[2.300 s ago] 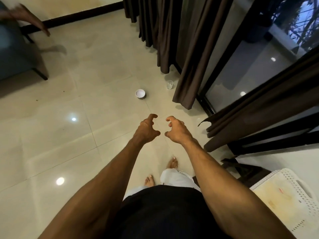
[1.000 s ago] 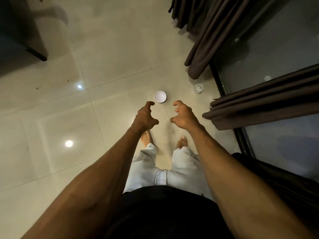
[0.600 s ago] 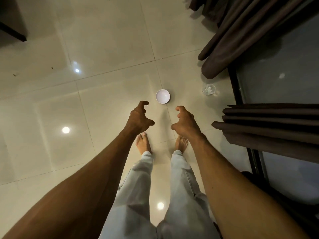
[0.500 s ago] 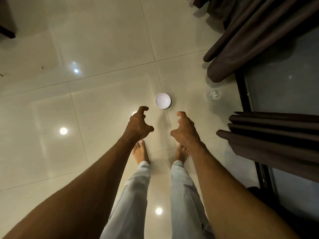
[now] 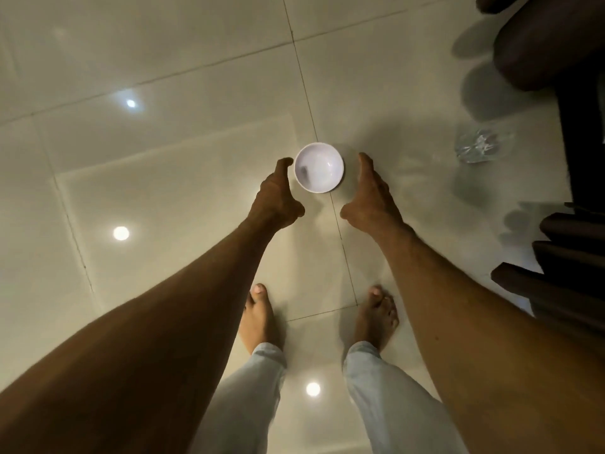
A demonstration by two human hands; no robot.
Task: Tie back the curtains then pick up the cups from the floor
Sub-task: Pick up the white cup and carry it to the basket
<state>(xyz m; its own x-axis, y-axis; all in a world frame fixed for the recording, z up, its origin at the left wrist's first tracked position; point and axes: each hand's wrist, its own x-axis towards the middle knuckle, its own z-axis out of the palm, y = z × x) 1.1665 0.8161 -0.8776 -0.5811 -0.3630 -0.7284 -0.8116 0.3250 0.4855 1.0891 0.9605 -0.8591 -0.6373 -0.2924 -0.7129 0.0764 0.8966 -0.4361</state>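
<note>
From the head view, both bare arms reach down toward a pale tiled floor (image 5: 183,152). A small white cup (image 5: 319,167) stands upright on the floor, seen from above so that its round mouth faces the camera. It sits between the two hands, just ahead of the fingertips.

The left hand (image 5: 276,198) has its fingers (image 5: 283,165) loosely curled and spread, holding nothing; the foremost fingertip is just beside the cup's left rim, and whether it touches cannot be told. The right hand (image 5: 371,199) is likewise open and empty, its fingers (image 5: 365,162) extended just beside the cup's right rim, with a narrow strip of floor showing between them.

Well to the right of the right fingers, a clear glass cup (image 5: 479,145) lies blurred on the floor. Beyond it, further right, dark brown curtains (image 5: 537,44) hang in folds at the upper and lower right edges, with a dark door track (image 5: 581,136) between them.

Behind the hands, two bare feet (image 5: 260,317) stand on the tiles below pale trouser legs (image 5: 248,398).
</note>
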